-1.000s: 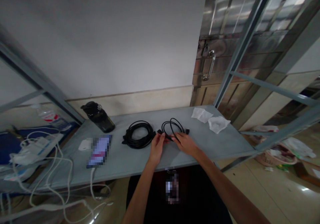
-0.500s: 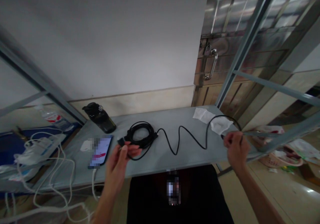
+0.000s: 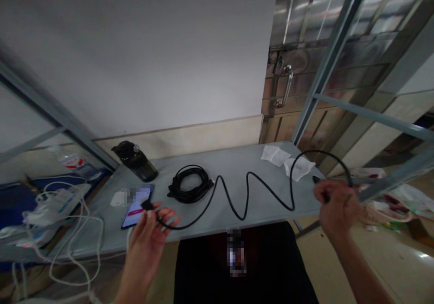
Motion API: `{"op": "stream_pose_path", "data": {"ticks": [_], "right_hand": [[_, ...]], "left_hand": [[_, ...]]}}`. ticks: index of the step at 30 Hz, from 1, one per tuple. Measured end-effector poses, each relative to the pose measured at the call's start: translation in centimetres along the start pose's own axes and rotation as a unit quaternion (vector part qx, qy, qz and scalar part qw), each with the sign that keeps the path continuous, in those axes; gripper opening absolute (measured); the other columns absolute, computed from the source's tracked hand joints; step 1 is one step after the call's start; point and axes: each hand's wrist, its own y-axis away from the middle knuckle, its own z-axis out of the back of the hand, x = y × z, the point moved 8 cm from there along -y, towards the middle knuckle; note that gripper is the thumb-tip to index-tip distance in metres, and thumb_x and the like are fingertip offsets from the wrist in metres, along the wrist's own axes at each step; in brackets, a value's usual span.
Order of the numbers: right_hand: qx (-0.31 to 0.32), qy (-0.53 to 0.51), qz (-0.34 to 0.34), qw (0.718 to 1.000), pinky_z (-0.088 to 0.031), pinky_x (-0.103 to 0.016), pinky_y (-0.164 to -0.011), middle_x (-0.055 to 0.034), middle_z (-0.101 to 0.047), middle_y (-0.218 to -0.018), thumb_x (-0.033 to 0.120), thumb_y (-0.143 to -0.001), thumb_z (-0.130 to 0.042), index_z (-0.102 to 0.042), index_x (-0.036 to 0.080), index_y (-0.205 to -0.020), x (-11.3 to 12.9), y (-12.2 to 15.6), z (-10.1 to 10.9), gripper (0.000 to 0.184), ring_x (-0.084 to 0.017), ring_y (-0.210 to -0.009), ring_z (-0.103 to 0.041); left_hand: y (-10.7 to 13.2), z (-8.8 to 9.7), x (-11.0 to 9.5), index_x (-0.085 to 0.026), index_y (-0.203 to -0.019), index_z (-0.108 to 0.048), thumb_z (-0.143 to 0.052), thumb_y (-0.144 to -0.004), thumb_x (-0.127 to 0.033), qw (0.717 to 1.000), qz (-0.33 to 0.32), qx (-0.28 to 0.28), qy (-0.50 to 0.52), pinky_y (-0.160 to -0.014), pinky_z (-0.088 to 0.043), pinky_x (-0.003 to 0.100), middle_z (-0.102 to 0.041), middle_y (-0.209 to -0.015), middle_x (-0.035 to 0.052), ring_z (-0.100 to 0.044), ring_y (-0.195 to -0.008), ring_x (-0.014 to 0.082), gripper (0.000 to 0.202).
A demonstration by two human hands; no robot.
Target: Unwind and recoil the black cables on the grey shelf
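Note:
A black cable (image 3: pixel 247 191) runs in a zigzag across the grey table. My left hand (image 3: pixel 149 229) pinches one plug end (image 3: pixel 146 204) of it, in front of a phone (image 3: pixel 137 207) with a lit screen. At the right end of the table, my right hand (image 3: pixel 337 204) is closed on the cable's other end, and a dark tip pokes out beyond the fingers. From that fist the cable arches up and back down to the tabletop. Between the hands lies a separate coiled black cable (image 3: pixel 190 184), which neither hand touches.
A dark bottle (image 3: pixel 135 161) stands at the back left. White tissues (image 3: pixel 288 161) lie at the back right. White cords and a power strip (image 3: pixel 56 200) crowd the left side. Grey metal posts (image 3: pixel 325 69) rise at both table ends. A pink basket (image 3: pixel 386 209) sits on the floor.
My hands have moved farther apart. The left hand, with its plug, has shifted left and toward me, in front of the phone; the right has shifted right. The cable now passes in front of the coil.

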Motion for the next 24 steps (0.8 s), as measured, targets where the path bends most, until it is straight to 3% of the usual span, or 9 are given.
{"op": "stream_pose_path", "data": {"ticks": [3, 5, 9, 12, 15, 20, 24], "right_hand": [[0.16, -0.046, 0.035, 0.985, -0.051, -0.03, -0.061, -0.0029, -0.064, -0.073, 0.066, -0.119, -0.037, -0.072, 0.019, -0.098, 1.9, 4.1, -5.7, 0.063, -0.018, -0.065, -0.061], [0.273, -0.061, 0.071, 0.958, -0.061, -0.032, -0.078, -0.007, -0.074, -0.091, 0.054, -0.122, -0.037, -0.074, 0.021, -0.109, 3.3, 7.4, -9.4, 0.052, -0.021, -0.083, -0.071], [0.405, 0.003, 0.154, 0.901, -0.062, -0.047, -0.111, -0.0134, -0.077, -0.131, 0.034, -0.119, -0.05, -0.074, 0.025, -0.126, 5.6, 13.8, -14.6, 0.026, -0.029, -0.123, -0.075], [0.492, 0.035, 0.176, 0.852, -0.062, -0.047, -0.112, -0.0124, -0.076, -0.137, 0.029, -0.116, -0.063, -0.069, 0.024, -0.132, 6.4, 17.4, -17.1, 0.019, -0.029, -0.124, -0.076], [0.551, 0.049, 0.17, 0.816, -0.064, -0.039, -0.101, -0.0108, -0.078, -0.127, 0.033, -0.118, -0.063, -0.066, 0.02, -0.129, 6.6, 19.2, -18.8, 0.017, -0.027, -0.114, -0.079], [0.572, 0.104, 0.222, 0.783, -0.062, -0.033, -0.084, -0.0106, -0.081, -0.117, 0.046, -0.119, -0.061, -0.065, 0.018, -0.124, 6.7, 19.9, -20.7, 0.029, -0.027, -0.103, -0.083], [0.553, 0.146, 0.314, 0.758, -0.06, -0.034, -0.075, -0.0107, -0.082, -0.114, 0.066, -0.11, -0.067, -0.067, 0.016, -0.132, 7.3, 20.2, -21.8, 0.055, -0.028, -0.095, -0.084]], "left_hand": [[2.0, -3.3, 7.0, -0.021, -0.123, -0.079, -0.104, -0.08, -0.044, 0.992, 0.107, 0.059, 0.024, -0.088, -0.075, 0.049, -0.086, -0.106, 0.0094, -0.084, -0.112, 0.0346, 0.055], [3.4, -5.0, 10.7, -0.02, -0.125, -0.078, -0.101, -0.085, -0.045, 0.983, 0.163, 0.08, 0.038, -0.093, -0.074, 0.052, -0.086, -0.117, 0.0141, -0.08, -0.128, 0.0395, 0.052], [4.1, -6.4, 14.2, -0.021, -0.126, -0.078, -0.095, -0.09, -0.045, 0.973, 0.199, 0.088, 0.071, -0.105, -0.07, 0.056, -0.083, -0.136, 0.0178, -0.074, -0.14, 0.0409, 0.046], [3.4, -6.3, 14.9, -0.022, -0.123, -0.079, -0.094, -0.09, -0.043, 0.971, 0.203, 0.106, 0.068, -0.106, -0.07, 0.054, -0.084, -0.135, 0.0164, -0.077, -0.136, 0.0397, 0.042], [2.7, -5.4, 14.8, -0.022, -0.117, -0.08, -0.094, -0.088, -0.045, 0.969, 0.21, 0.121, 0.056, -0.104, -0.07, 0.055, -0.085, -0.131, 0.0159, -0.079, -0.13, 0.0397, 0.04], [2.4, -4.4, 13.8, -0.025, -0.119, -0.082, -0.091, -0.09, -0.046, 0.965, 0.218, 0.141, 0.017, -0.092, -0.07, 0.046, -0.086, -0.118, 0.0114, -0.081, -0.117, 0.0326, 0.036], [2.4, -5.2, 11.9, -0.026, -0.117, -0.083, -0.089, -0.092, -0.052, 0.969, 0.183, 0.165, 0.002, -0.072, -0.066, 0.039, -0.078, -0.097, 0.0074, -0.078, -0.101, 0.0299, 0.037]]}}
